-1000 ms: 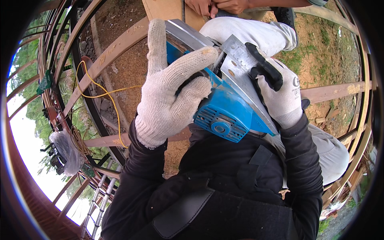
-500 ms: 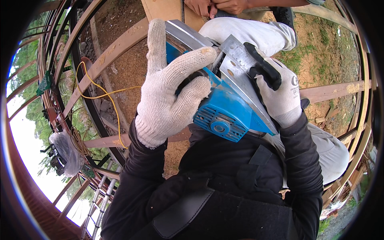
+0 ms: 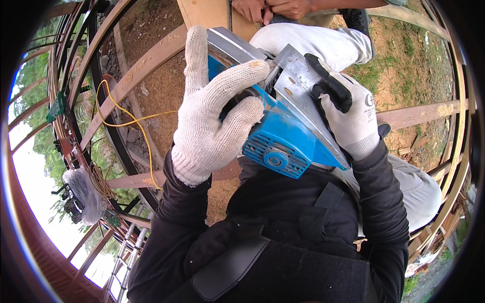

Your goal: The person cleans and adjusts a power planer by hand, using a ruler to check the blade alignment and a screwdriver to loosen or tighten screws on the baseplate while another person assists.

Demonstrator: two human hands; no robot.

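far left: clear plastic bag (image 3: 85,194) hangs off the frame edge w/ dark items inside, can't tell what; ladder (image 3: 124,255) below it
frame: curved wooden rails (image 3: 144,63) run across, bare dirt and sawdust under them; yellow cord (image 3: 124,121) loops over the rails
left hand: left hand (image 3: 212,108) in white knit glove, clenched round the main grip of the saw; thumb up along the guard, fingers wrapped over the top
tool: blue circular saw (image 3: 283,134), held up close to the chest between both hands, motor housing w/ vents facing the camera, metal base plate (image 3: 298,83) tilted, not lying flat on wood
right hand: right hand (image 3: 351,113), white glove, grasping the black front handle (image 3: 331,88) from the far side
board: pale wooden board (image 3: 212,15) at top centre, just beyond the saw's front edge; contact w/ blade can't be told, blade hidden
other person: bare hands (image 3: 270,7) at top edge resting at the board end, light trousers (image 3: 323,43) alongside – co-worker, not the wearer
step (my read): saw gripped 2-handed and being positioned, prob. lining up at the board; cut itself not visibly under way
next move needs: plate laid flat on the board, blade on the line, co-worker's fingers well away from the path, cord kept behind
right edge: more rails (image 3: 429,113), grass patches beyond
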